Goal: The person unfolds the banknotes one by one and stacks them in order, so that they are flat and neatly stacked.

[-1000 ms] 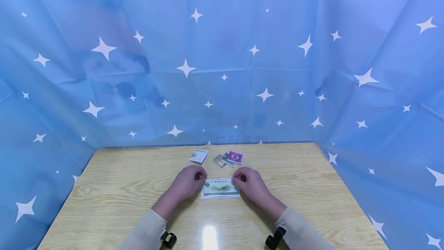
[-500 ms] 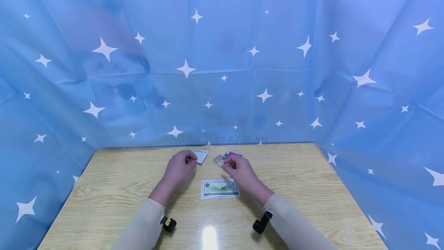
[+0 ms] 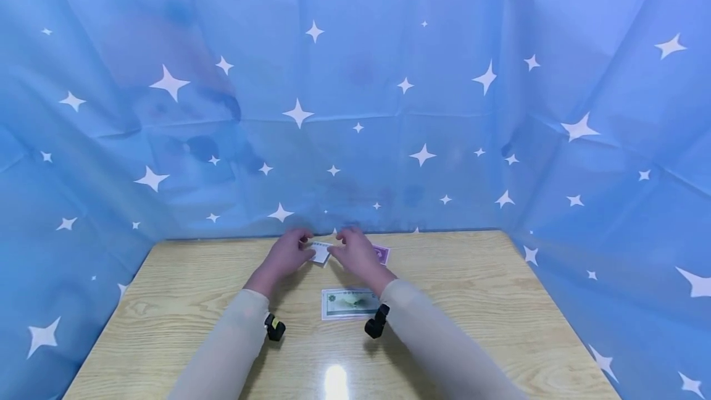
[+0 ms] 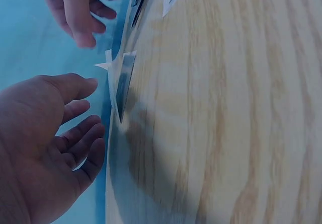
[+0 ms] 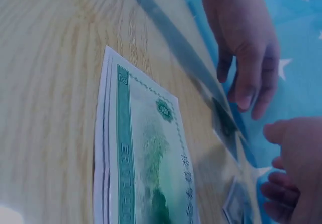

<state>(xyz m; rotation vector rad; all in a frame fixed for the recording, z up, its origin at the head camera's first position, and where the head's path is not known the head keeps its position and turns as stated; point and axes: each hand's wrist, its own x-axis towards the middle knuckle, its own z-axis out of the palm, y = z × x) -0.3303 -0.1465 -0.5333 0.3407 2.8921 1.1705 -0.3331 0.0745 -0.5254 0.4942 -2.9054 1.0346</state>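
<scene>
A folded banknote [image 3: 320, 252], partly white on its upper face, lies near the table's back edge. My left hand [image 3: 285, 259] is at its left with fingers loosely bent. From the right my right hand [image 3: 358, 257] reaches across, its thumb near the note's edge. In the left wrist view a gap shows between the left fingers and the raised flap of the folded banknote [image 4: 121, 85]. The right hand [image 5: 297, 168] likewise holds nothing in the right wrist view. A green banknote [image 3: 347, 304] lies flat nearer the person, several white edges showing under it in the right wrist view.
A purple note [image 3: 382, 254] peeks out from behind the right hand; the notes beside it are mostly hidden in the head view. A blue curtain [image 3: 355, 110] with white stars hangs directly behind the wooden table [image 3: 194, 301].
Both hands have left the green banknote and moved toward the back edge. The right hand has also swung left, past the small notes, to the folded banknote.
</scene>
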